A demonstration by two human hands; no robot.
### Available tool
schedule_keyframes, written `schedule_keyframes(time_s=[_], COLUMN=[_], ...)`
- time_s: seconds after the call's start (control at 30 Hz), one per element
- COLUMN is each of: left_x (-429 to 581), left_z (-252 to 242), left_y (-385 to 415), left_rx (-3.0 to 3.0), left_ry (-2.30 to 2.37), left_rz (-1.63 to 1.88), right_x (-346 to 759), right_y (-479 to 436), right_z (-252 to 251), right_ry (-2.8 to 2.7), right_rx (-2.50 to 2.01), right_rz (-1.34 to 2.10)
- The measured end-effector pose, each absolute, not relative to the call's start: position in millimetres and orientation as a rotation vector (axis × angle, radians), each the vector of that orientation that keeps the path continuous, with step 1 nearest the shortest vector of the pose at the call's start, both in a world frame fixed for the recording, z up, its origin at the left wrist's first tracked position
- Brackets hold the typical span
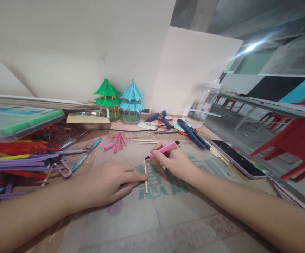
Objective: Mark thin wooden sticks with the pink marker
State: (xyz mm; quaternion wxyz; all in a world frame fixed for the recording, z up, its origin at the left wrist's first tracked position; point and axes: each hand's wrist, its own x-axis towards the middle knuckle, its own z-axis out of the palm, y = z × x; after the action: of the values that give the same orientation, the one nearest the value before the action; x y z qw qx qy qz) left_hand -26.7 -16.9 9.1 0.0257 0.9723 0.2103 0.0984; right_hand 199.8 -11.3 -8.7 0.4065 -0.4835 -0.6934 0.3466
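Note:
My right hand [172,160] is closed around a pink marker pen [166,147] with a black end. Its tip touches the far end of a thin wooden stick [146,187], where a short pink stretch shows. From the left, my left hand [115,181] lies low with its index finger stretched out, the fingertip pressing the stick flat. Under both hands is a translucent plastic sheet [131,225] with green lettering. Beyond my left hand lie several pink sticks [119,142] and a pink pen cap [108,147]. Two plain sticks [145,141] lie farther back.
Green [107,92] and blue [132,95] pagoda models stand by the wall. Behind my right hand are a glue gun [160,118], dark cutters [193,134] and a water container [201,109]. A phone [237,159] lies right. Colourful craft strips [17,161] and a plastic case [23,121] crowd the left.

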Motion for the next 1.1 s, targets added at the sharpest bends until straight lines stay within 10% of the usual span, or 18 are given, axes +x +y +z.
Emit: schedule_keyframes(time_s=[1.1], left_x=[-24.6], left_z=[13.2], left_y=[-18.1], left_rx=[3.033], left_ry=[0.655], left_rz=[0.295], right_x=[200.1], right_y=[-11.3], right_z=[-6.4], right_ry=[-1.706], right_rx=[-1.229], right_rz=[0.909])
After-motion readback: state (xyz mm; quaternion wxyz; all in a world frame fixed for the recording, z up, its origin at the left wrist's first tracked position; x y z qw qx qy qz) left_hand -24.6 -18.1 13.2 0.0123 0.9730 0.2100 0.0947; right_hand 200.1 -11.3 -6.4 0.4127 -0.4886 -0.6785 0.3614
